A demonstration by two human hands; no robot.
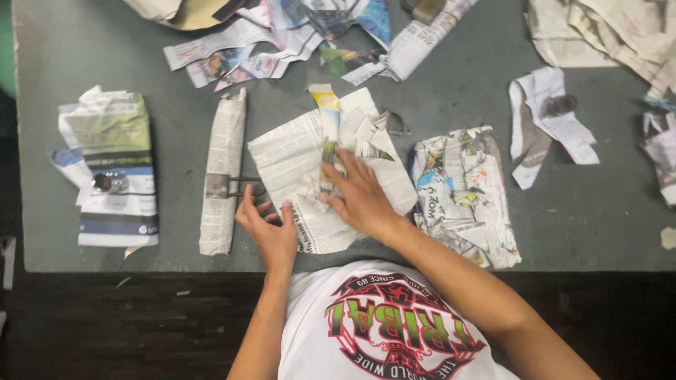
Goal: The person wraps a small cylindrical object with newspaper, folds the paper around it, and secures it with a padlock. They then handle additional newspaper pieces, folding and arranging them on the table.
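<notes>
A folded sheet of newspaper (296,158) lies on the grey table (458,91) in front of me. My right hand (359,197) presses flat on the sheet, fingers spread, next to a narrow coloured paper strip (327,116) that runs down its middle. My left hand (267,229) rests open at the sheet's lower left corner, fingers apart and holding nothing. Just left of it lies a long folded newspaper strip (224,169) with scissors (229,186) on top.
A stack of folded newspaper pieces (461,193) sits to the right. A pile of folded papers weighted by a small round object (116,172) lies at the left. Torn newspaper scraps (282,35) cover the far side, and more paper (556,119) lies at the right.
</notes>
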